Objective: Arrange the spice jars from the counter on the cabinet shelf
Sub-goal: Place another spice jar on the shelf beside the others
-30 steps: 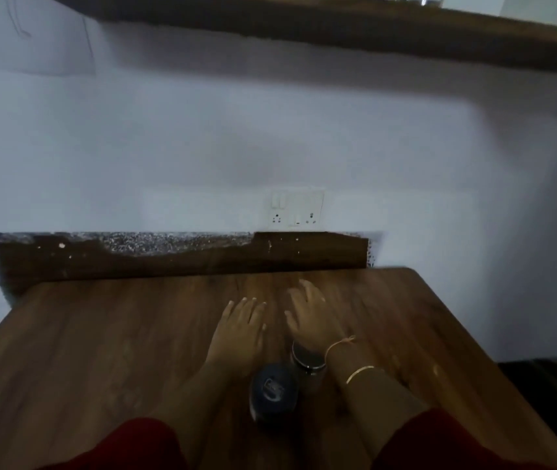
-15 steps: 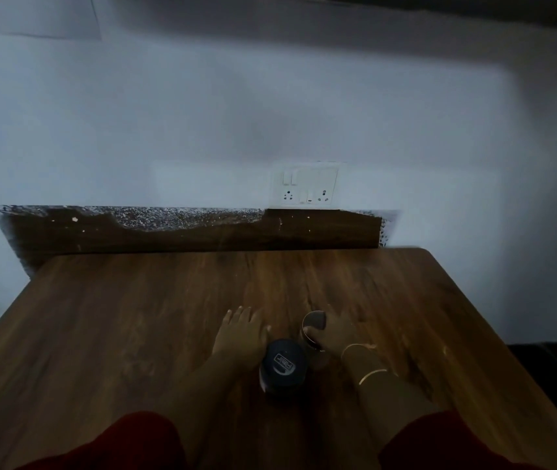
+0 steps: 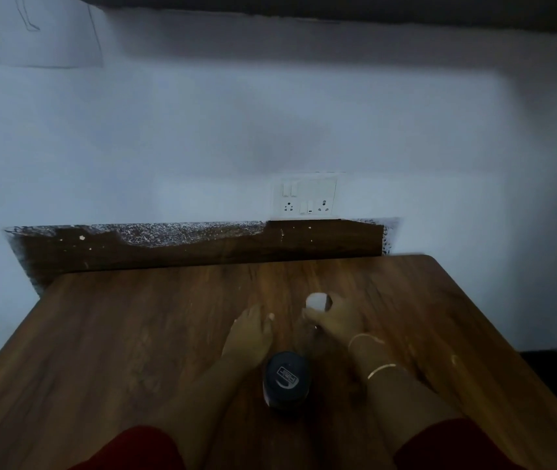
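Observation:
A dark spice jar (image 3: 286, 381) with a black lid stands on the wooden counter (image 3: 118, 351) between my two forearms. My right hand (image 3: 336, 322) grips a second jar (image 3: 317, 305) with a pale lid, just beyond the dark jar and lifted a little. My left hand (image 3: 250, 337) rests on the counter with its fingers relaxed, left of both jars and holding nothing. The underside of the dark shelf (image 3: 338, 8) runs along the top of the view.
A white wall rises behind the counter, with a switch and socket plate (image 3: 304, 198) above a dark wooden backsplash (image 3: 202, 247). The counter's right edge (image 3: 494, 340) drops off to a dark area at the lower right.
My right hand has closed round the pale-lidded jar and raised it away from the dark jar. My left hand drew its fingers in slightly. The view tilted down.

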A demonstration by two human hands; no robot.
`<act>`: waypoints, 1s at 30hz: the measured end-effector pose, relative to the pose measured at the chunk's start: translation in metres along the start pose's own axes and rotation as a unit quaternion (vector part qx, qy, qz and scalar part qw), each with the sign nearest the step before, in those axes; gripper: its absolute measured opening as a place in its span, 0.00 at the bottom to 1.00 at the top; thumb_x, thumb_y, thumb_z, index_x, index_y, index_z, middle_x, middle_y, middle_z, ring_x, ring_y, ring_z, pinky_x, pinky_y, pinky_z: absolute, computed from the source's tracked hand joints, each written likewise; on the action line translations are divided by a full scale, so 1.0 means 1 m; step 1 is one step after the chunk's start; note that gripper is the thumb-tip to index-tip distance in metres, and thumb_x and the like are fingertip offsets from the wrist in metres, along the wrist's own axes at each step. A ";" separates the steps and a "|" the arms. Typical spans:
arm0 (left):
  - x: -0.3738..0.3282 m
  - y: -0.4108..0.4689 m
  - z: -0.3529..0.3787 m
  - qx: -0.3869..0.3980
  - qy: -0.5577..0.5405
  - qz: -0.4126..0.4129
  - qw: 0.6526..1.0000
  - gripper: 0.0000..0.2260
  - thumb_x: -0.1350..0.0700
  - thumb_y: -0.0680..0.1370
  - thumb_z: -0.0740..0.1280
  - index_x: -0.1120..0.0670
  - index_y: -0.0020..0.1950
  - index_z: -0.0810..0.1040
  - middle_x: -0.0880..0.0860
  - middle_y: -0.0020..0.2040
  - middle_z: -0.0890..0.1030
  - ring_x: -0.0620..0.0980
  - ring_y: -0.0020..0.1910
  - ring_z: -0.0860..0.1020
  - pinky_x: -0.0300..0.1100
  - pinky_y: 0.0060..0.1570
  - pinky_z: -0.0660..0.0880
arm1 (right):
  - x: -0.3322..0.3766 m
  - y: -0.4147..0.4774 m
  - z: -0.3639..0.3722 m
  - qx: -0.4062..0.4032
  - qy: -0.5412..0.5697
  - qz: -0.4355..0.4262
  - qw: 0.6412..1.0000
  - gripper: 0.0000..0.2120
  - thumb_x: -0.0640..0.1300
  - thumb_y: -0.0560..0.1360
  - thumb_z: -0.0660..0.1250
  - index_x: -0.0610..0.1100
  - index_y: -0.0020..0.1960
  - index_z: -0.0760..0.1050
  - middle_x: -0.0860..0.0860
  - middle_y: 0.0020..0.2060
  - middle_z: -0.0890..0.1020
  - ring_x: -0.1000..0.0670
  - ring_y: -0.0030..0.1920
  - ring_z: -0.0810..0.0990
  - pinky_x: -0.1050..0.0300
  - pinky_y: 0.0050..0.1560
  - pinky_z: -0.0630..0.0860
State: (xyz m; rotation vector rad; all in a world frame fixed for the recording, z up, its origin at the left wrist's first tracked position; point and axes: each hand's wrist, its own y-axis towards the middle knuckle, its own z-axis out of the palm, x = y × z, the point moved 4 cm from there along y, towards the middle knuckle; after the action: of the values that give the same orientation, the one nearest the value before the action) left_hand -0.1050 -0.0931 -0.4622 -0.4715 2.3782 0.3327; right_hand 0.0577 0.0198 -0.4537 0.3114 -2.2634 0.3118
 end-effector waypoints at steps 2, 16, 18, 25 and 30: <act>-0.009 0.005 -0.005 -0.010 -0.081 -0.045 0.996 0.20 0.47 0.82 0.55 0.55 0.70 0.66 0.55 0.66 0.72 0.45 0.59 0.71 0.40 0.58 0.66 | 0.025 0.005 -0.018 -0.001 0.019 -0.035 0.999 0.38 0.57 0.69 0.72 0.45 0.73 0.63 0.45 0.67 0.69 0.44 0.65 0.70 0.50 0.63 0.70; -0.108 0.024 -0.052 0.063 -0.737 -0.181 0.648 0.33 0.33 0.76 0.52 0.55 0.71 0.66 0.64 0.66 0.71 0.65 0.60 0.73 0.58 0.56 0.73 | 0.154 -0.027 -0.105 0.074 0.347 -0.228 0.907 0.23 0.39 0.74 0.68 0.43 0.69 0.70 0.48 0.66 0.75 0.51 0.66 0.72 0.64 0.55 0.74; -0.120 0.023 -0.060 0.075 -0.755 -0.158 0.632 0.33 0.33 0.76 0.52 0.56 0.70 0.67 0.64 0.61 0.75 0.64 0.53 0.78 0.54 0.47 0.77 | 0.166 -0.033 -0.115 0.067 0.390 -0.237 0.887 0.22 0.35 0.75 0.66 0.40 0.68 0.70 0.46 0.63 0.76 0.51 0.63 0.75 0.66 0.51 0.75; -0.158 0.017 -0.082 -0.006 -0.740 -0.016 0.672 0.23 0.40 0.78 0.55 0.53 0.66 0.72 0.59 0.55 0.81 0.57 0.47 0.83 0.48 0.39 0.80 | 0.194 -0.046 -0.141 0.025 0.496 -0.248 0.832 0.14 0.41 0.78 0.63 0.45 0.63 0.71 0.52 0.42 0.78 0.55 0.41 0.78 0.58 0.45 0.74; -0.181 0.006 -0.099 -0.056 -0.682 0.074 0.725 0.11 0.51 0.80 0.59 0.52 0.61 0.68 0.54 0.57 0.76 0.56 0.51 0.82 0.49 0.44 0.81 | 0.206 -0.053 -0.151 -0.015 0.509 -0.242 0.826 0.19 0.49 0.75 0.68 0.46 0.62 0.67 0.49 0.50 0.78 0.50 0.48 0.79 0.54 0.49 0.78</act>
State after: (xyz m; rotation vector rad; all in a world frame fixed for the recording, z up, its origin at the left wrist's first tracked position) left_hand -0.0374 -0.0791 -0.2682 0.0088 0.9197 0.6167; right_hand 0.0485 -0.0061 -0.1945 0.5316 -1.0765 0.1122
